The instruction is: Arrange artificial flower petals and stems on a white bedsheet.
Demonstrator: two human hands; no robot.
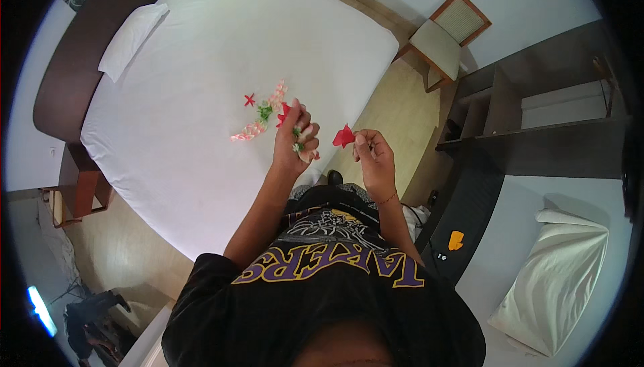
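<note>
My left hand (294,138) is closed around several small artificial flowers with green leaves (298,147), and a red flower (284,114) shows by its thumb. To the right, my right hand (373,153) pinches another red artificial flower (344,136) between thumb and fingers. The two hands are apart, above the near edge of a bed. Beyond my left hand, pink and white flowers (250,131) with green leaves (264,110) lie on the white bed sheet (201,75). A small red star-shaped flower (249,99) lies beside them.
A white pillow (133,40) rests by the dark headboard (65,85). A wooden chair with a pale seat (435,48) stands beyond the bed's far right corner. Dark shelving (553,151) is on the right, with an orange object (456,240) on a black surface below it.
</note>
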